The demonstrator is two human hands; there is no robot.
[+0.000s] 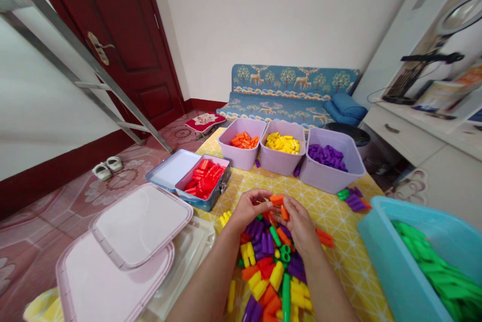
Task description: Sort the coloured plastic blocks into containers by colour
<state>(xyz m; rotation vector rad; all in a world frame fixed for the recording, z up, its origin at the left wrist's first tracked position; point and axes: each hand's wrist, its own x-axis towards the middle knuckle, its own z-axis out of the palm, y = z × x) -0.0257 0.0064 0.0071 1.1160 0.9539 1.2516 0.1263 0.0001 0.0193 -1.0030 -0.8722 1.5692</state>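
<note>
My left hand (248, 210) pinches a small tube-like orange plastic piece (277, 200) above the middle of the table. Close beside it, my right hand (300, 221) has its fingers closed on a second orange plastic piece (284, 212). The two pieces meet or nearly touch; I cannot tell whether they are joined. Under both hands lies a mixed pile of plastic pieces (267, 244) in purple, yellow, green, red and orange. Some of these are stuck together side by side. My forearms hide parts of the pile.
Three lilac bins hold orange (241, 158), yellow (280, 160) and purple (327, 176) pieces. A tin box (203, 205) holds red ones, a turquoise bin (380, 241) green ones. Pale lids (143, 226) lie at left. Beyond are a ladder (94, 61) and a blue sofa (278, 103).
</note>
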